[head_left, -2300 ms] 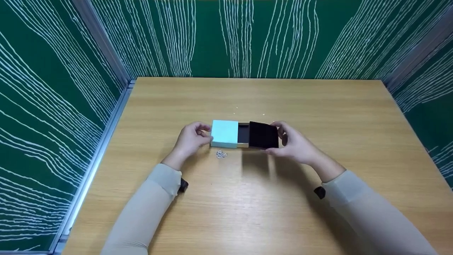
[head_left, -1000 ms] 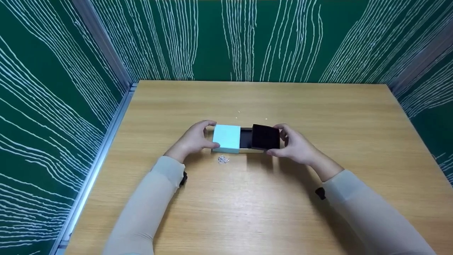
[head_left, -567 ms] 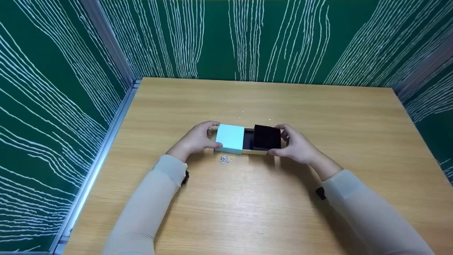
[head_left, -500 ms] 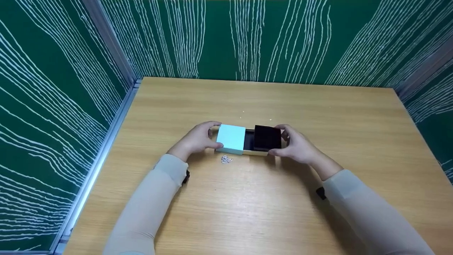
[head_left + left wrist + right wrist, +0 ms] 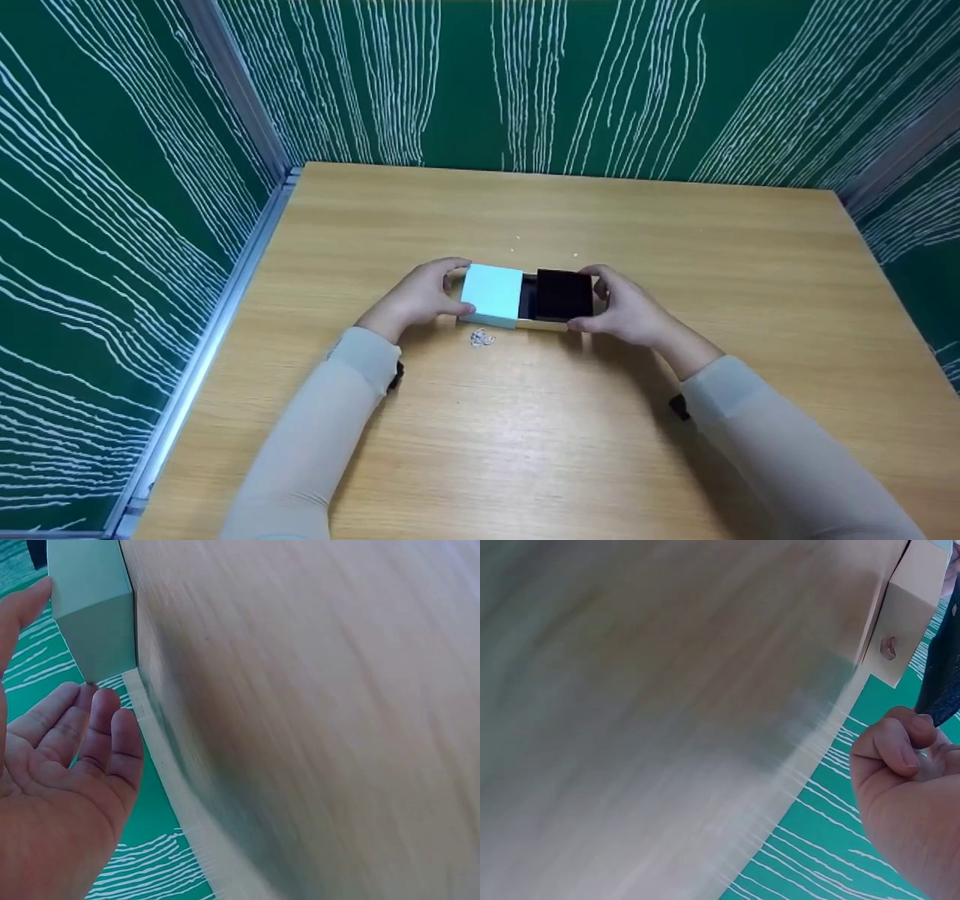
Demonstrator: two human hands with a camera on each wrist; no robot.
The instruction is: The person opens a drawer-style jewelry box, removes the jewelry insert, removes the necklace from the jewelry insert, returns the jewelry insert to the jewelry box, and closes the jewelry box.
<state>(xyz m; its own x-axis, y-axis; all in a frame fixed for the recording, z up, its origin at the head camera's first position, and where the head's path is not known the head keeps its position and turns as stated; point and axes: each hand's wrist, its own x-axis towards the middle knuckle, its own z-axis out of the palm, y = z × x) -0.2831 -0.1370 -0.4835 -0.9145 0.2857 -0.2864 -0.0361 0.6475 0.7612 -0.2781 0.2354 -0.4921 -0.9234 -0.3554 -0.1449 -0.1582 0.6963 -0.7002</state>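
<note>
A turquoise box sleeve (image 5: 491, 291) lies on the table, its drawer (image 5: 541, 325) pulled out to the right. My left hand (image 5: 417, 297) grips the sleeve's left end, thumb at the near edge and fingers at the far edge. In my right hand (image 5: 628, 309), thumb and fingers pinch a black pad (image 5: 564, 294) by its right side, over the drawer. The right wrist view shows the pad (image 5: 941, 660) tilted and apart from the drawer's end wall (image 5: 904, 624), which has a small hole. A silvery chain (image 5: 481, 338) lies bunched in front of the sleeve.
The wooden table (image 5: 480, 435) carries a few tiny white specks (image 5: 575, 255) behind the box. Green panels (image 5: 465, 90) with white lines enclose the back and sides. Metal rails (image 5: 225, 300) run along the left edge.
The black pad has come down towards the drawer and slants less. My left hand has shifted from the sleeve's left edge to a wider grip across it. The chain stays in front of the box.
</note>
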